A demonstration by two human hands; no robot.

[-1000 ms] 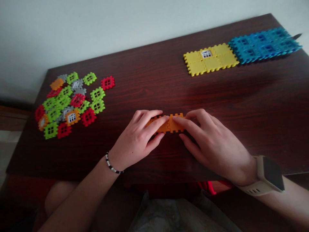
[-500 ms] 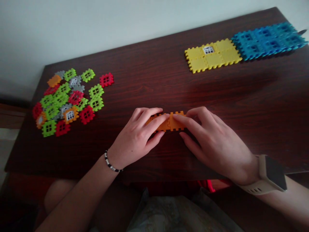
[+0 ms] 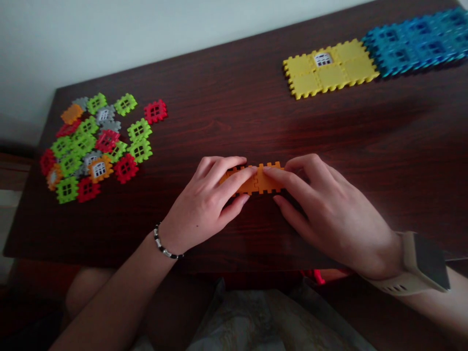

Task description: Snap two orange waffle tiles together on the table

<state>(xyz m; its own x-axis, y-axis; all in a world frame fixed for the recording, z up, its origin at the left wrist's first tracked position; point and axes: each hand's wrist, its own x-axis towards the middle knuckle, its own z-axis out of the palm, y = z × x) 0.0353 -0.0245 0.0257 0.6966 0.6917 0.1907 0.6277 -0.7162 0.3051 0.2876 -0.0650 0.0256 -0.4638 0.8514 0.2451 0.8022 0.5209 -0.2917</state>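
In the head view, the left hand (image 3: 203, 200) reaches in from the lower left, a beaded bracelet (image 3: 161, 243) on its wrist, and the right hand (image 3: 329, 209) from the lower right, with a smartwatch (image 3: 424, 263) on its wrist. Both are angled inward and lie low over the dark wood worktop (image 3: 219, 97). Each hand is narrowly closed, its fingers curved over two orange waffle blocks (image 3: 261, 179), which form a short strip on the worktop between the hands. The fingertips of the two hands nearly meet above the joint, and the fingers hide part of the strip, so the fit of its notches is hard to make out. The thumbs are tucked out of sight. Well to the left lies a heap of loose multicoloured waffle blocks (image 3: 87, 146). Beyond the hands sits a yellow block panel (image 3: 329, 68), touching a blue block panel (image 3: 413, 44) that is cut off by the frame edge.
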